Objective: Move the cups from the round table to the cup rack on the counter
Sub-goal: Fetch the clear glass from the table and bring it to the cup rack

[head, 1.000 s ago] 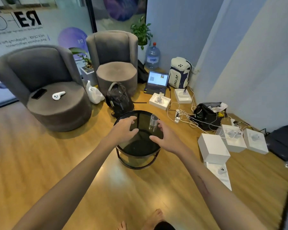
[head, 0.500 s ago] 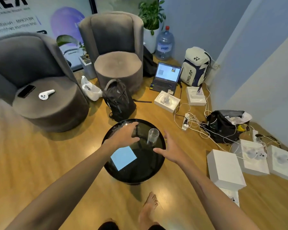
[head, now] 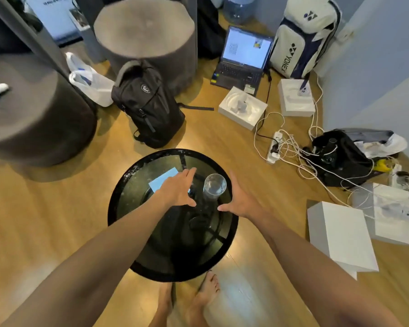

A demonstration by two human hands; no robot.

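On the left half of the round dark glass surface (head: 128, 223) lies a pale blue note (head: 162, 179), partly under the left hand (head: 178, 188); that hand hovers low with fingers spread and thumb out, holding nothing, just beside the cup but not touching it; between the two hands, toward the far right part of the surface, stands the cup (head: 214, 186), a clear tumbler, upright and seemingly empty, though a little water would be hard to tell; right of it the right hand (head: 240, 200) is likewise open and empty, palm turned toward the cup, near it but apart. The cup looks like thin glass, so I judge it light, stiff, breakable and smooth enough to slip from damp fingers; it has no handle, so the best hold seems to be around the middle of its wall, thumb opposite fingers, firm but not squeezing; the rim is best avoided; the cup rack and its counter are out of view.
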